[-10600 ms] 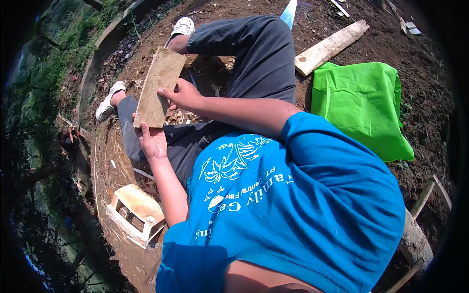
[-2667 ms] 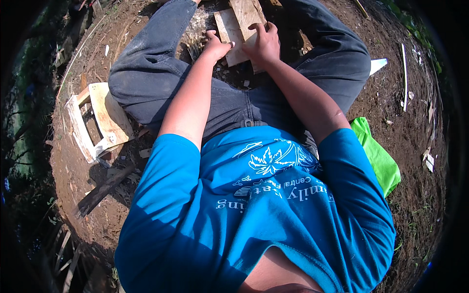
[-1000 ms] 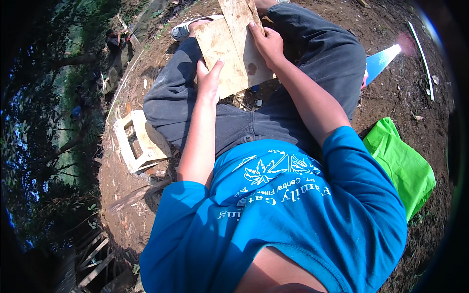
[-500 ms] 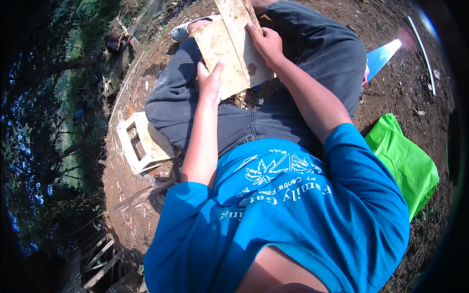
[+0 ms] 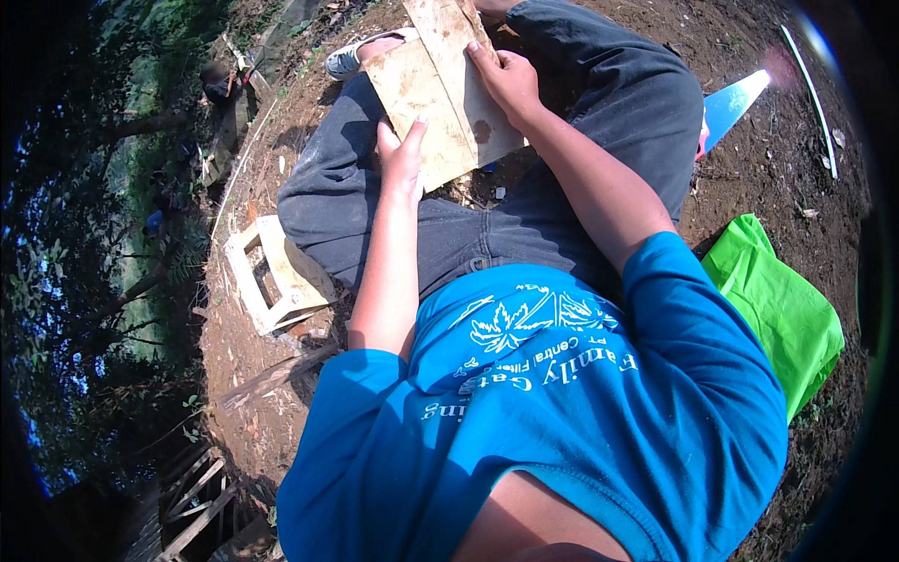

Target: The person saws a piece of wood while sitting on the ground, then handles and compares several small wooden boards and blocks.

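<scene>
I hold two thin, pale wooden boards in front of me, above my crossed legs. The left board (image 5: 405, 89) overlaps the right board (image 5: 484, 112), which has a dark round stain near its lower end. My left hand (image 5: 403, 161) grips the lower left edge with its thumb on top; its other fingers are hidden beneath. On the right edge, higher up, my right hand (image 5: 508, 82) is closed with the thumb lying on the board's face. Both boards tilt slightly, their far ends leaning left.
A small pale wooden frame (image 5: 272, 276) stands on the soil by my left knee. To my right lie a bright green bag (image 5: 773, 314), a tapered blue-and-white flat thing (image 5: 730, 114) and a white strip (image 5: 813, 98). A person (image 5: 220, 89) is far left, beside trees.
The boards and both hands have shifted very slightly to the left. Both hands keep the same hold.
</scene>
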### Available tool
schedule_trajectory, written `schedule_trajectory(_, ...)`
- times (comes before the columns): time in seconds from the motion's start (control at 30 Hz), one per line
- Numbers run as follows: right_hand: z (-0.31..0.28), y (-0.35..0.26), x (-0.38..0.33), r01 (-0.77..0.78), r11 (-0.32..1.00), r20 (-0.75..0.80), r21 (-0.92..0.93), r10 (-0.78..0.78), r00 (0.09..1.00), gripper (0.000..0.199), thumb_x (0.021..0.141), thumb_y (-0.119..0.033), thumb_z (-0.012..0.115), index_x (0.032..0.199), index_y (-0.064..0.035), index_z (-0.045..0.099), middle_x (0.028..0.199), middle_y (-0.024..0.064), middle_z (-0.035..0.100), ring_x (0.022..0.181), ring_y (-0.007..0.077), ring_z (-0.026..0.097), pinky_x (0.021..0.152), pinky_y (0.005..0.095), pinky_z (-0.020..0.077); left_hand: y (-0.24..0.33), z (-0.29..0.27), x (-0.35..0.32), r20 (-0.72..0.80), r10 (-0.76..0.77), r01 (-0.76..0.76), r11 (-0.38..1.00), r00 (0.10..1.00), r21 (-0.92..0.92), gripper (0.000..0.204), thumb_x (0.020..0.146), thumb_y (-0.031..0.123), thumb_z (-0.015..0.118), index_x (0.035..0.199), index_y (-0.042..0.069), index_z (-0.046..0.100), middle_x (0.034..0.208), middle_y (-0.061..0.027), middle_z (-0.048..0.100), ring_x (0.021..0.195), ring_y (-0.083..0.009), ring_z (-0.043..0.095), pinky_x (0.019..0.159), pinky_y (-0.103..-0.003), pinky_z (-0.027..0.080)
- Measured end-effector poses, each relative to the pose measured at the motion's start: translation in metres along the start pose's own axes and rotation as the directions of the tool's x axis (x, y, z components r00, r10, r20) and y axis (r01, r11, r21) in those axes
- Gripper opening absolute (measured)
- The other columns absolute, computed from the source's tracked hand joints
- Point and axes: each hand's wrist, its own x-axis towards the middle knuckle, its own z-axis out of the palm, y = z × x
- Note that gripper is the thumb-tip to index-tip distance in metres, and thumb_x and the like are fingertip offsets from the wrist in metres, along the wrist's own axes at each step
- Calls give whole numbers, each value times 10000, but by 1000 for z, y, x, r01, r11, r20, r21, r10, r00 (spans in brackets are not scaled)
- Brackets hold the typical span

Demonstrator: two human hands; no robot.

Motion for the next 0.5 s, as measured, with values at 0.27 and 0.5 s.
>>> schedule_trajectory(0.27, 3, 5, -2, 53, 996, -36, -72, -56, 998, 582, 920, -586, 673, 861, -12, 748, 694, 66, 693, 638, 119, 643, 631, 303, 505, -5, 3, -5, -9, 29, -29, 1000, 1000, 12, 499, 950, 80, 673, 1388, 7, 445, 1366, -145, 578, 1252, -241, 577, 1058, -388, 465)
schedule_trajectory(0.5, 1, 1, -3, 63, 997, -13, -50, -63, 998, 565, 923, -571, 675, 768, -28, 700, 626, 19, 623, 603, 99, 578, 602, 302, 466, -8, 6, -10, -42, 37, -37, 999, 998, 3, 550, 944, 87, 673, 1415, 9, 400, 1389, -150, 549, 1274, -240, 554, 1084, -402, 440)
